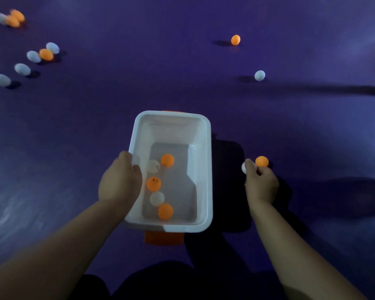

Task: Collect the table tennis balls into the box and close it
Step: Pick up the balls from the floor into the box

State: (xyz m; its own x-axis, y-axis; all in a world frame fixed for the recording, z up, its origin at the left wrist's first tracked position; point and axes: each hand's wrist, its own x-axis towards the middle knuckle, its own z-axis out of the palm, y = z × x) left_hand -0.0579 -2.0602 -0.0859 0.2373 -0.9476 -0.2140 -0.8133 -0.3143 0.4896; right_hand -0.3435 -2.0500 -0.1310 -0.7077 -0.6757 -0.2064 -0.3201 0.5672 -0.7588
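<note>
A white plastic box (201, 174) stands open on the purple floor with several orange and white balls (153, 184) inside. My left hand (119, 180) grips the box's left rim. My right hand (260, 182) is to the right of the box, its fingers closed on a white ball (244, 167) and touching an orange ball (262, 161). A loose orange ball (235, 40) and a loose white ball (259, 75) lie farther off at the right. A scatter of several white and orange balls (46, 54) lies at the far left.
An orange clip (164, 238) sticks out under the box's near end. The purple floor (139, 72) stretches all around. My dark-clothed knees (160, 280) are at the bottom edge. No lid is in view.
</note>
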